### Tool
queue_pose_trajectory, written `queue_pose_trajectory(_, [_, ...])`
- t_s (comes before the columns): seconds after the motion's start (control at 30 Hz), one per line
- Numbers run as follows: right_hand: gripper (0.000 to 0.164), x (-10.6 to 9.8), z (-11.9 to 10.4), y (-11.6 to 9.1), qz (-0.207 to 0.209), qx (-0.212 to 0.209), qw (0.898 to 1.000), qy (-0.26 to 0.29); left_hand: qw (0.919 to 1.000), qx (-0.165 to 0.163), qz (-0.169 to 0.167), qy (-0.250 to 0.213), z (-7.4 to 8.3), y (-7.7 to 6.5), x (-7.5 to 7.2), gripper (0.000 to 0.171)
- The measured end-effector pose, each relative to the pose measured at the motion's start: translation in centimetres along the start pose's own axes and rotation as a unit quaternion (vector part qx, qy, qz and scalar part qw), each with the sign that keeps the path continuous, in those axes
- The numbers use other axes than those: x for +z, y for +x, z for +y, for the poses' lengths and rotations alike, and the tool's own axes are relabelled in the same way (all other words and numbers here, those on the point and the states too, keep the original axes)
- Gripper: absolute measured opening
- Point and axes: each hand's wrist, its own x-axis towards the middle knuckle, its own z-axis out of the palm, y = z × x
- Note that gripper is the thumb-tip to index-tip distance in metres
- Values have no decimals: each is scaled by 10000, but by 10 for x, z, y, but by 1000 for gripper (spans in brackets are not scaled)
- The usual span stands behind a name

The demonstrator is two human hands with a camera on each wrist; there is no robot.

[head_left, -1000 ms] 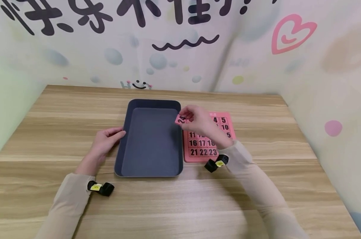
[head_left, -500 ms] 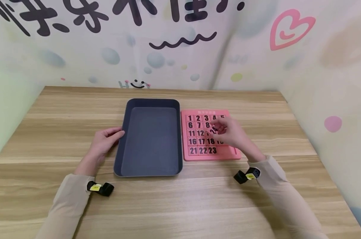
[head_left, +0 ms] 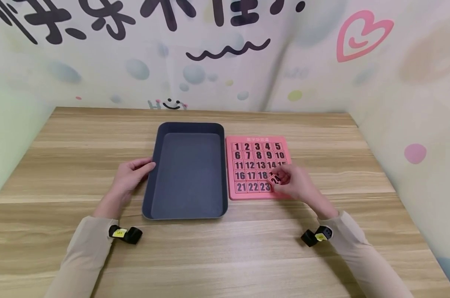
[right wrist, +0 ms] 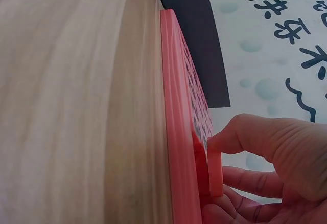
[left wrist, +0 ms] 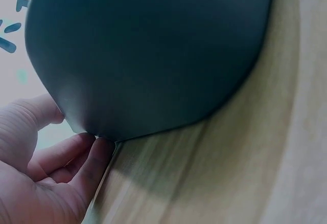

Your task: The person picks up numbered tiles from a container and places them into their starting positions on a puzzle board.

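My right hand (head_left: 301, 185) pinches a pink number tile marked 24 (head_left: 275, 179) between thumb and fingers. It holds the tile tilted, close over the lower right of a pink number puzzle board (head_left: 252, 197). Rows of numbered tiles fill the board, with 21, 22 and 23 along the bottom; the hand hides part of its right side. In the right wrist view, the tile (right wrist: 215, 175) stands right at the board's face. My left hand (head_left: 131, 177) holds the left wall of a dark grey rectangular tray (head_left: 191, 178), thumb at the rim and fingers lower on the outer wall.
Tray and board lie side by side on a wood-grain table (head_left: 225, 256), the board just right of the tray. A printed wall (head_left: 225, 78) with dark lettering rises behind the table. Each wrist carries a small black camera.
My right hand has carried tile 24 from beside the tray's right rim, across the board, to its lower right corner. The left hand stays on the tray.
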Motion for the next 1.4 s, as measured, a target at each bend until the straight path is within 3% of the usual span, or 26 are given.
queue_pose_trajectory(0.53, [37,3,0,0,328,229,9990,-178,9998,57,8,-163,0,0,1,56])
queue_pose_trajectory(1.4, [27,-8,-2,-12,-196,-124,9987,-448,9998,109,20,-150,-2,1,0,57])
